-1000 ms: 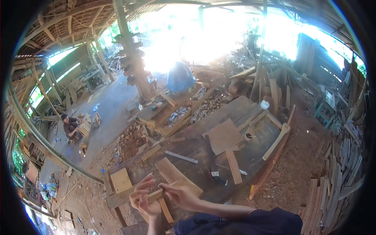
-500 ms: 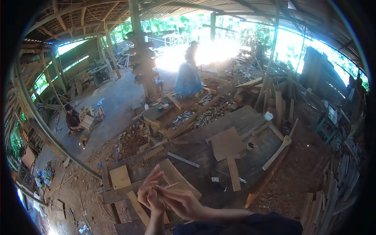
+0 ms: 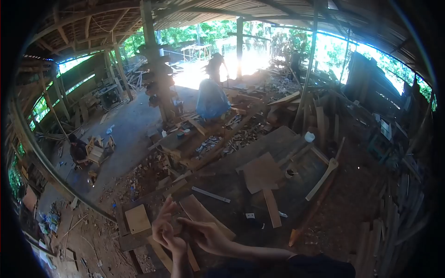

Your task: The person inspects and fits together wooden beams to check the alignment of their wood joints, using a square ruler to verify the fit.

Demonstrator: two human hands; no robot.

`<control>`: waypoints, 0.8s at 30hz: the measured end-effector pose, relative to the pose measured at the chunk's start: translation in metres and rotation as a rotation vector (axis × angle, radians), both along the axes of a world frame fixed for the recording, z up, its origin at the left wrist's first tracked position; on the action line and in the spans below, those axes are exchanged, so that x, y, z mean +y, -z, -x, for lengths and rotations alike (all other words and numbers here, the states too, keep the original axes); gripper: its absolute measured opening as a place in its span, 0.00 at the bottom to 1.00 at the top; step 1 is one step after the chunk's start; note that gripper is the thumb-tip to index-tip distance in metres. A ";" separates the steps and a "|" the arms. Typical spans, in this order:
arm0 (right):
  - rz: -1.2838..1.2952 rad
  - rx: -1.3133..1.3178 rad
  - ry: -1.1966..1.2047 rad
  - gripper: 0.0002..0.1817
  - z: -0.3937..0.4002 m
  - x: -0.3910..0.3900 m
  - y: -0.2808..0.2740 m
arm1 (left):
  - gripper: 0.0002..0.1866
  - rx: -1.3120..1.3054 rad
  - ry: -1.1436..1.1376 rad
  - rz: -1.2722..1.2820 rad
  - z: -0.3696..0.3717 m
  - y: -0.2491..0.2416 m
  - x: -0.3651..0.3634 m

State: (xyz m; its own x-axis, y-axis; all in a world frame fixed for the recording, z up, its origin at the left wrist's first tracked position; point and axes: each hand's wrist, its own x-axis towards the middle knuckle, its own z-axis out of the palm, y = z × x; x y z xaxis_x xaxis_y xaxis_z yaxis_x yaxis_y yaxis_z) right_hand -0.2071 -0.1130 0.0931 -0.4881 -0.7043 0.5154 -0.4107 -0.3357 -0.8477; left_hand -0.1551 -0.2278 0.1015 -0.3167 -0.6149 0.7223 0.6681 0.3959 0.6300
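Observation:
My left hand (image 3: 163, 228) is raised over the near edge of a dark wooden workbench (image 3: 232, 183), fingers spread and pointing up. My right hand (image 3: 207, 235) reaches in from the right, its fingers stretched out against the left palm. I see nothing held in either hand. A narrow wooden strip (image 3: 160, 252) lies on the bench just below them. A wide pale plank (image 3: 204, 214) lies right behind the hands, and a square board (image 3: 137, 217) sits to the left.
The bench carries a flat brown sheet (image 3: 262, 171), a narrow board (image 3: 271, 208), a metal bar (image 3: 211, 194), a curved wood piece (image 3: 322, 178) and a white cup (image 3: 309, 136). A person (image 3: 76, 149) sits at the left; another (image 3: 215, 67) stands beyond a blue tarp (image 3: 212, 99). Planks (image 3: 371, 245) are stacked at the right.
A second ago both hands held a short wooden piece between them. It has left the hands, and the left fingers have spread. The view has turned slightly.

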 end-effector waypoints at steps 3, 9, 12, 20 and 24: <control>-0.389 -0.084 -0.047 0.26 0.014 -0.003 0.001 | 0.13 -0.007 -0.066 0.032 0.000 0.000 -0.012; -0.009 -0.020 -0.020 0.24 -0.007 -0.001 -0.024 | 0.13 -0.048 -0.053 0.000 0.002 0.004 -0.002; -0.196 -0.073 -0.006 0.23 0.010 -0.011 0.006 | 0.12 0.025 -0.069 -0.047 0.005 -0.002 -0.009; 0.027 -0.064 -0.030 0.26 -0.002 -0.005 -0.015 | 0.13 -0.040 -0.010 0.020 -0.002 -0.005 -0.004; -0.378 -0.090 -0.058 0.27 0.021 -0.017 0.024 | 0.13 0.013 -0.114 -0.132 0.001 -0.003 -0.008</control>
